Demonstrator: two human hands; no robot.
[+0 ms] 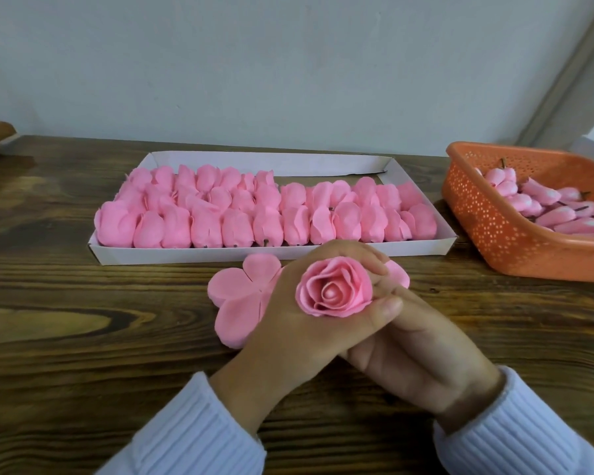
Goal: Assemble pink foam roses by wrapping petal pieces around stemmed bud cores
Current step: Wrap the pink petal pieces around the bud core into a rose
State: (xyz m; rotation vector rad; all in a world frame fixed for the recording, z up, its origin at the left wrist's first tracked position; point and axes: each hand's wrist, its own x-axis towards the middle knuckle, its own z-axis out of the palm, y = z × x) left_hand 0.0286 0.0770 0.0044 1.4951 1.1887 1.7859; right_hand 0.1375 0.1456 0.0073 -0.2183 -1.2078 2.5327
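The left hand (pixel 288 323) curls fingers and thumb round the pink rose (pixel 333 291), just in front of the white tray (pixel 254 257), while the right hand (pixel 419 354) nestles beneath it, whether gripping anything I cannot tell.

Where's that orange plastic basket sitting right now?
In the head view, the orange perforated plastic basket sits on the brown wooden table at the far right, just right of the white cardboard tray, not touching it.
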